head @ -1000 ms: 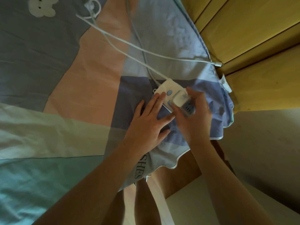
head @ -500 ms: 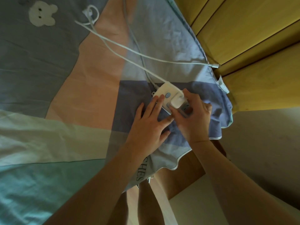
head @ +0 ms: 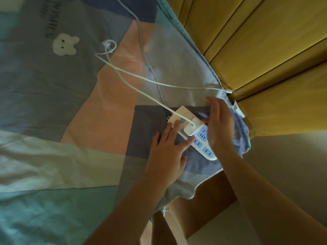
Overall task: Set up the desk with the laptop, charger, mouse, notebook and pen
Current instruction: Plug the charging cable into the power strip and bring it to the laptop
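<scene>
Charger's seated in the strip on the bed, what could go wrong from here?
1. The power strip lies on soft bedding near the mattress edge, steadied only by the left hand; it may slide off.
2. The charger cable loops loosely across the bed; the open right hand might snag it.

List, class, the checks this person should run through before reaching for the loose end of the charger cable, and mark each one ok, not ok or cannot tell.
1. Charger seated in the power strip: ok, it sits flush on the strip.
2. Strip held steady: ok, left hand fingers press its near end.
3. Right hand free to reach: ok, it is open and holds nothing.
4. Cable free of knots: not ok, there is a small tangled loop at its far bend.
5. Cable tip within sight: ok, it lies at the bedsheet edge.
6. Strip switched on: cannot tell.
</scene>
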